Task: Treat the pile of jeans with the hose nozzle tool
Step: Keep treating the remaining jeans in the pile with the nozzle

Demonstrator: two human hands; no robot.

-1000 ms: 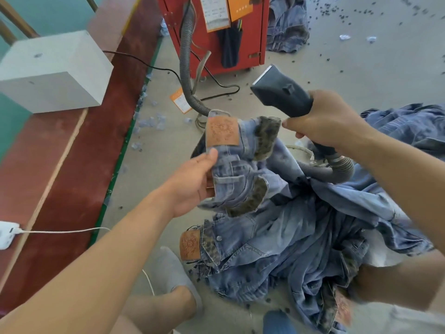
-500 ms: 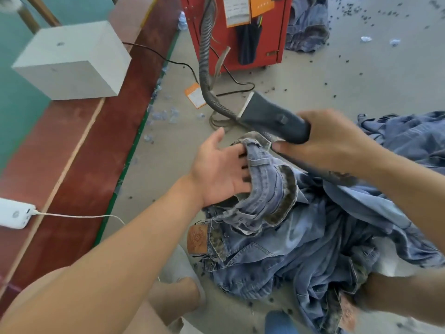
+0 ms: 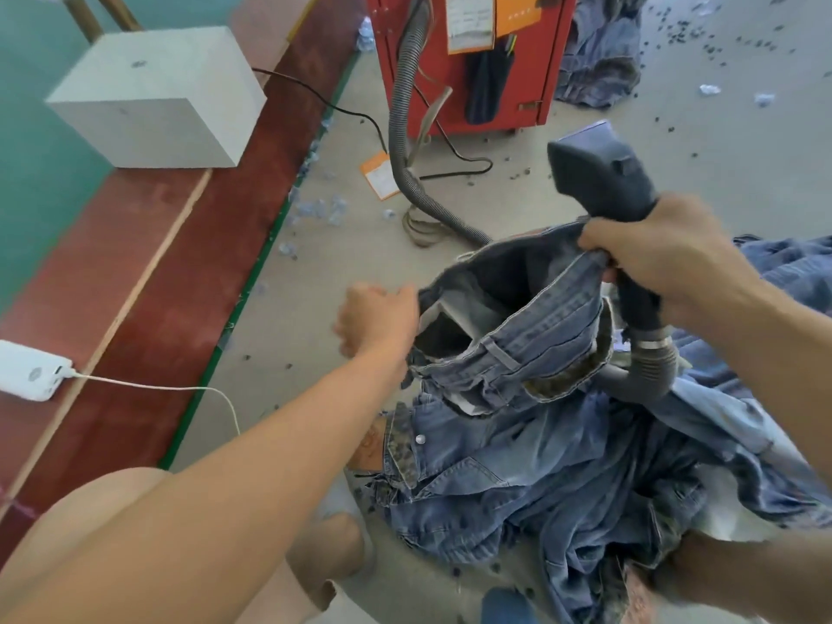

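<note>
Garment-finishing workshop floor.
Bare concrete floor [image 3: 743, 141] littered with dark specks and scraps; red machine cabinet [image 3: 468, 60] with paper tags and a ribbed hose [image 3: 405, 128]; heaped jeans [image 3: 562, 466], a second denim heap [image 3: 603, 51] behind; painted red-and-green floor border [image 3: 180, 286].

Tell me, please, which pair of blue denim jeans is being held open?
The lifted pair of blue denim jeans, waistband stretched between left hand and right hand; the others lie piled.

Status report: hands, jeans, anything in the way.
Left hand grips the waistband of the jeans. Right hand grips nozzle plus waistband's far edge. Waist held open. Nothing blocking.
</note>
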